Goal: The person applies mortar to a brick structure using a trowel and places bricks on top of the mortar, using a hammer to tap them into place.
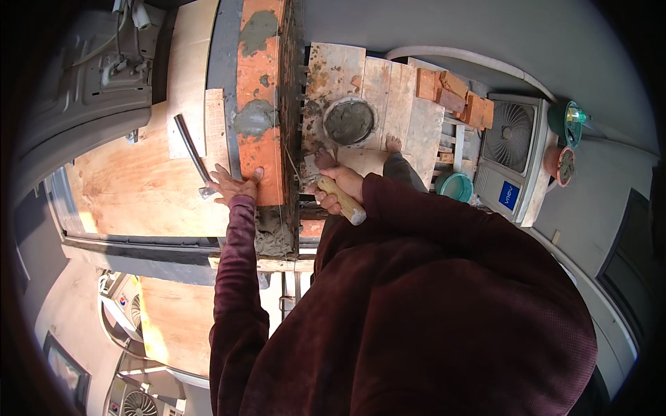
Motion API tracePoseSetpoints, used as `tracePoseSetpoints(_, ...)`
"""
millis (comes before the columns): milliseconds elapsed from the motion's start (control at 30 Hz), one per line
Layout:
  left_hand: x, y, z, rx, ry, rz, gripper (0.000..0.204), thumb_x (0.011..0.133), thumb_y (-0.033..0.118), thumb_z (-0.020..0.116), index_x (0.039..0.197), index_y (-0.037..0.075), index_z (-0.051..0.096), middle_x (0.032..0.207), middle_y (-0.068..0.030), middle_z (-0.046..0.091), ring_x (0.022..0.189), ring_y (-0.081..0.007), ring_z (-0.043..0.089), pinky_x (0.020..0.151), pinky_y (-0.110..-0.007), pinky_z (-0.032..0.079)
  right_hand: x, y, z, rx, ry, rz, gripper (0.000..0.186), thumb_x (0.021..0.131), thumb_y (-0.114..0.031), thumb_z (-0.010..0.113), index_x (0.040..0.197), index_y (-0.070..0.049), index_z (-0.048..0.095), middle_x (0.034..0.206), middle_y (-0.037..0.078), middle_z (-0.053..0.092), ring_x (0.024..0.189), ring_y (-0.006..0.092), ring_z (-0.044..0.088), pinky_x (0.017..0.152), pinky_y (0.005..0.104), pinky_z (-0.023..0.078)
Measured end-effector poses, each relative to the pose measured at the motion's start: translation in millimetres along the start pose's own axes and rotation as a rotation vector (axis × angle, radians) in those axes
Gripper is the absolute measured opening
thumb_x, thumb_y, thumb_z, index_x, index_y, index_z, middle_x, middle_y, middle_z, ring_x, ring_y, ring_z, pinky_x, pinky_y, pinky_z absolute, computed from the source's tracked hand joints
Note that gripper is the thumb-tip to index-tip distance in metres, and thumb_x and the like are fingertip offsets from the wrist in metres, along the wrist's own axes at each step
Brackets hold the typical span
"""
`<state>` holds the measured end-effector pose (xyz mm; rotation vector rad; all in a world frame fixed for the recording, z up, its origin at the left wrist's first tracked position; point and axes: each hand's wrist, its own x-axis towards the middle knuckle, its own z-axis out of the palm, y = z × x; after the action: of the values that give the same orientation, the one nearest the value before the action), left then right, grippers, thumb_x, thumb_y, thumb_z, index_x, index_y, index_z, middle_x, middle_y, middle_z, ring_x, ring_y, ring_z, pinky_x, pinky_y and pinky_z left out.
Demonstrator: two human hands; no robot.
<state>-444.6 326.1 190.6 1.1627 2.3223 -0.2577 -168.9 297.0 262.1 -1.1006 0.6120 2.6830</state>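
My right hand (351, 183) is closed round the pale wooden handle (341, 200) of a trowel, beside the wall. The trowel's blade is mostly hidden and hard to make out. With its fingers spread, my left hand (234, 188) rests on the edge of an orange brick (267, 182) in the wall's top course. Grey mortar (255, 118) lies in patches on the bricks, and more mortar (275, 234) covers the wall nearer to me. A hammer-like tool with a dark tubular handle (189, 142) lies just beyond my left fingers. A round bucket of mortar (349, 123) stands beyond my right hand.
A thin string runs along the wall's right edge. Wooden planks (388, 90) lie at right, with loose bricks (454, 93) on them. Further right are a teal bucket (456, 186) and an air-conditioner unit (513, 149). Plywood (139, 187) spreads at left.
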Motion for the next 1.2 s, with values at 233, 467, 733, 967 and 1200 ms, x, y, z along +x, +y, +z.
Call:
tracePoseSetpoints(233,-18,9,-25,-0.087,0.023,-0.044,0.138,0.055,0.066,0.083,0.156,0.009,0.007,0.161,-0.0165,0.010,0.149,-0.0364,0.002,0.115,-0.064,0.012,-162,-28,38,-2.010,0.752,-0.922,0.027,0.089,-0.016,0.058,0.112,-0.003,0.057,0.079,0.014,0.055,0.066,0.0248,0.060,0.059,0.0383,0.051)
tracePoseSetpoints(467,-29,7,-46,-0.203,-0.037,0.018,0.135,0.060,0.057,0.084,0.155,0.007,0.002,0.161,-0.0193,0.000,0.148,-0.0411,-0.007,0.113,-0.067,0.008,-89,-129,229,-3.422,0.687,-1.021,0.042,0.087,-0.013,0.055,0.129,-0.013,0.055,0.102,0.004,0.056,0.099,0.0248,0.061,0.077,0.0388,0.052)
tracePoseSetpoints(733,-34,-8,-35,-0.370,-0.026,0.024,0.133,0.063,0.055,0.084,0.155,0.006,0.001,0.161,-0.0208,-0.002,0.147,-0.0420,-0.011,0.112,-0.068,0.005,25,-172,248,-3.910,-0.063,-0.438,0.046,0.090,-0.014,0.055,0.136,-0.009,0.049,0.124,0.008,0.058,0.107,0.0278,0.061,0.087,0.0401,0.053)
tracePoseSetpoints(967,-37,-14,-36,-0.436,-0.039,-0.104,0.140,0.058,0.058,0.086,0.154,0.003,-0.001,0.160,-0.0241,-0.005,0.147,-0.0424,-0.010,0.112,-0.069,0.005,25,-187,271,-3.893,0.724,0.046,0.030,0.088,-0.010,0.056,0.117,-0.004,0.056,0.120,0.013,0.058,0.100,0.0277,0.065,0.080,0.0374,0.056)
tracePoseSetpoints(1200,-43,-6,-45,-0.396,0.032,-0.162,0.146,0.054,0.059,0.087,0.154,0.005,-0.004,0.159,-0.0258,-0.004,0.147,-0.0437,-0.008,0.112,-0.069,0.002,68,-93,244,-3.797,0.314,0.036,0.030,0.087,-0.009,0.057,0.113,0.005,0.055,0.106,0.018,0.063,0.094,0.0311,0.068,0.076,0.0381,0.057)
